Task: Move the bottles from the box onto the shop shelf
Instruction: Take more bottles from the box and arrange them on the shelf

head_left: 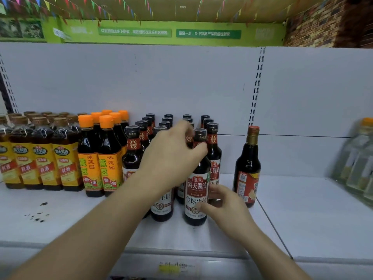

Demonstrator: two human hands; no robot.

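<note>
A dark soy sauce bottle (196, 184) with a black cap and a red and white label stands at the front of a block of several like bottles (132, 150) on the white shelf (302, 219). My left hand (173, 156) reaches over the block, its thumb curled across this front bottle's neck and its blurred fingers behind it. My right hand (224, 201) holds the bottle's lower body, thumb on the label and fingers round its right side. The box is out of view.
Orange-capped soy bottles (109, 158) and yellow-labelled cooking wine bottles (44, 158) fill the shelf's left. A lone red-capped bottle (247, 168) stands just right of my hands. Blurred clear bottles (357, 162) sit at the far right. Dark spots (38, 216) mark the shelf's front left.
</note>
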